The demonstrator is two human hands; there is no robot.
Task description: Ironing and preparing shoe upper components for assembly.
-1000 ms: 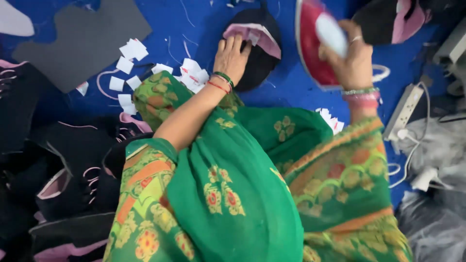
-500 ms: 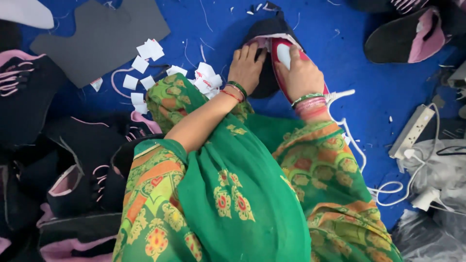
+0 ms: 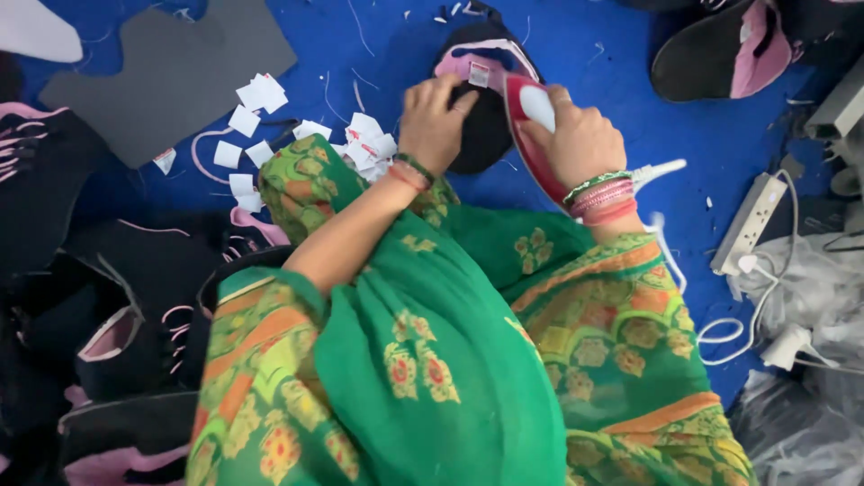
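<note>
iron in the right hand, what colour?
Red body with a white handle; the iron is gripped by the right hand. The head view shows it best.

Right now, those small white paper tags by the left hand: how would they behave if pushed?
The white paper tags look thin and flat, so probably very light and apt to scatter. They overlap loosely on the blue mat, so a push from the left hand would likely slide several together.

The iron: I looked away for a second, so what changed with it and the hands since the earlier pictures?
The right hand brought the red iron down from mid-air onto the black and pink fabric piece, gripping it throughout. The left hand stayed pressing that piece flat. The white paper tags and power strip stayed put.
</note>
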